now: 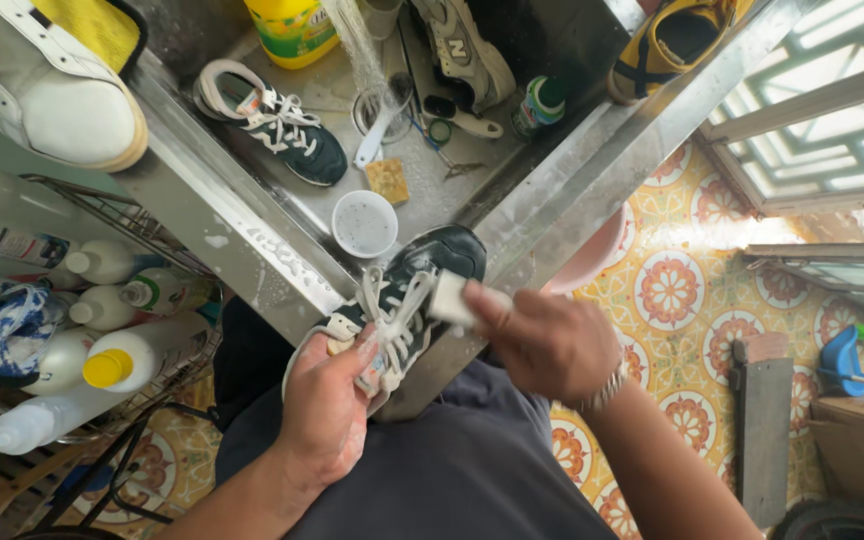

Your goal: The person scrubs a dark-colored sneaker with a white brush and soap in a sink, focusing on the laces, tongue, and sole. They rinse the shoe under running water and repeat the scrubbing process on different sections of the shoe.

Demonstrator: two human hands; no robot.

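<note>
A view from above of a person at a steel sink (282, 265), working on a dark sneaker (407, 290) with white laces; the shoe rests on the near rim of the sink, toe pointing into the basin, heel toward the person's lap. The left hand (327, 405) is clenched around the heel and collar of the sneaker, thumb pressed near the tongue; the right hand (547, 345) grips a small white brush or block (452, 300), pinched between thumb and fingers and pressed against the side of the shoe by the laces. The shoe looks wet and soapy, so it is likely slippery; the upper seems soft and will give under pressure, while the sole is stiffer, so the heel and sole are probably the firmest places to hold it; it looks light enough for one hand. Inside the sink lie a second dark sneaker (272, 120), a white cup (364, 223) of cloudy liquid, a yellow sponge (388, 180) and a white-handled brush (380, 125); water runs from above. A white shoe (52, 95) sits on the left edge; squeeze bottles (102, 340) fill a wire rack below; the floor (672, 290) has orange patterned tiles.
</note>
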